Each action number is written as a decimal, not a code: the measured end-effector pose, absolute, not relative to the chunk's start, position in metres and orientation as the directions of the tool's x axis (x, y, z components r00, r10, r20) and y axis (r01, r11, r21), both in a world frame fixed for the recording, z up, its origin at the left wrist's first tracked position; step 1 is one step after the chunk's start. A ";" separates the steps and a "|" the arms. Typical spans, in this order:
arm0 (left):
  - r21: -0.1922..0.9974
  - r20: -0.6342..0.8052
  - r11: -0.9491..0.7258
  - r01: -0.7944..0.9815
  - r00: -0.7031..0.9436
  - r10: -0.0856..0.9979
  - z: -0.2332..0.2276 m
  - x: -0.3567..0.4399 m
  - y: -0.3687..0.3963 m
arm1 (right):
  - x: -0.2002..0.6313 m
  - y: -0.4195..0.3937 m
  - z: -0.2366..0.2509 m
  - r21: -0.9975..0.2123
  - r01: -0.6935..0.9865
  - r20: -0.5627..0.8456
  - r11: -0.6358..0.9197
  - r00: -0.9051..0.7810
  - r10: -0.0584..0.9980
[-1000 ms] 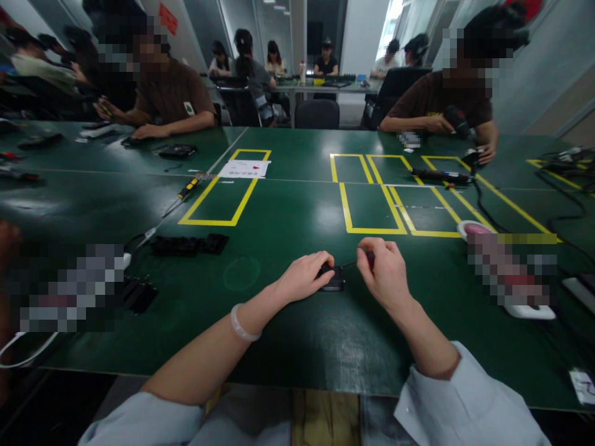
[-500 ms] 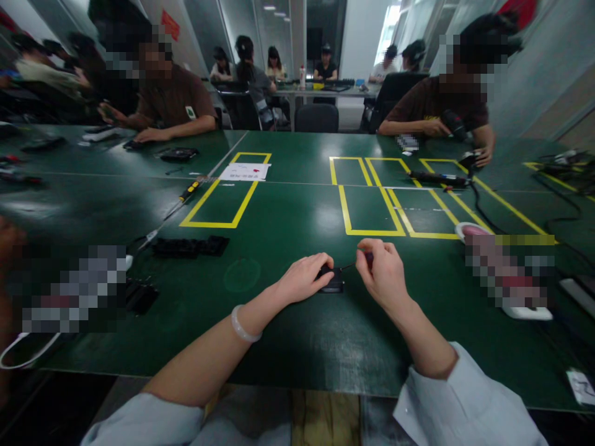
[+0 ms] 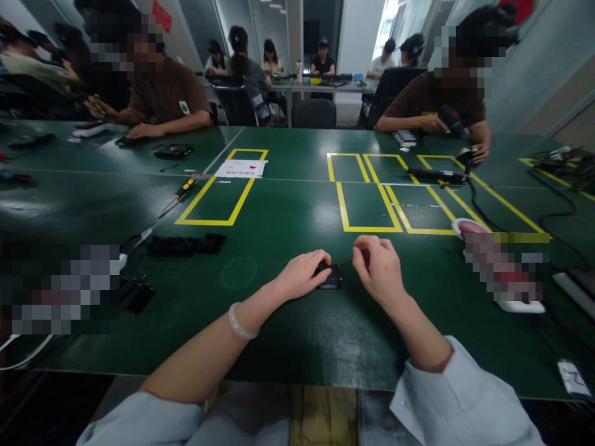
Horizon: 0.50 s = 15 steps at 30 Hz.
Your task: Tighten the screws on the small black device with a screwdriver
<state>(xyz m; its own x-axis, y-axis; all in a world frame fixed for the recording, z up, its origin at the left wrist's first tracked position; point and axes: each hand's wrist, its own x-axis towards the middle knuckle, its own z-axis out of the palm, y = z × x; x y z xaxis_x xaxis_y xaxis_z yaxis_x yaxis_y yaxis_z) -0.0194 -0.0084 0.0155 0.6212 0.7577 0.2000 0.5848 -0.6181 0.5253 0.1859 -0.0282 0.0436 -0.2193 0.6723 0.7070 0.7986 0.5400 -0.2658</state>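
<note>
A small flat black box (image 3: 331, 280) lies on the green table in front of me, partly covered by my fingers. My left hand (image 3: 304, 272) grips it from the left and holds it against the tabletop, thumb along the near side. Just right of the box, my right hand (image 3: 379, 266) is closed round a small screwdriver-like tool (image 3: 344, 264). Its thin dark shaft points left toward the top of the box, and most of its handle is hidden in my fingers. Whether the tip touches the box I cannot make out.
Black plastic parts (image 3: 186, 244) and a yellow-black screwdriver (image 3: 185, 188) lie to the left. A paper sheet (image 3: 242, 168) rests on yellow tape outlines. Blurred-out items flank me left and right, with a white-rimmed one (image 3: 520, 305) at right. Two co-workers sit opposite.
The whole view has shifted slightly. My hands keep nearly the same pose on the box and the tool.
</note>
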 end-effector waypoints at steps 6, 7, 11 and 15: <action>0.524 0.201 -0.615 0.589 0.616 0.761 0.014 -0.019 -0.008 | 0.186 -0.029 0.045 -0.287 0.799 0.689 0.528 -0.210 0.693; 0.520 0.202 -0.618 0.589 0.619 0.759 0.013 -0.019 -0.008 | 0.186 -0.029 0.045 -0.287 0.802 0.688 0.525 -0.209 0.695; 0.513 0.208 -0.622 0.592 0.617 0.759 0.013 -0.019 -0.008 | 0.187 -0.028 0.044 -0.282 0.809 0.687 0.515 -0.204 0.697; 0.516 0.204 -0.617 0.594 0.615 0.762 0.012 -0.019 -0.007 | 0.187 -0.027 0.043 -0.288 0.809 0.691 0.513 -0.195 0.696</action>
<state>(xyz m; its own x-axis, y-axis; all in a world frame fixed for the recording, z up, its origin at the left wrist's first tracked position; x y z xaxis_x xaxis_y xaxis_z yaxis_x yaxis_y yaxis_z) -0.0190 -0.0073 0.0119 0.6148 0.7619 0.2037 0.5940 -0.6173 0.5159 0.1868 -0.0274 0.0430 -0.1950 0.6964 0.6906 0.8087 0.5125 -0.2885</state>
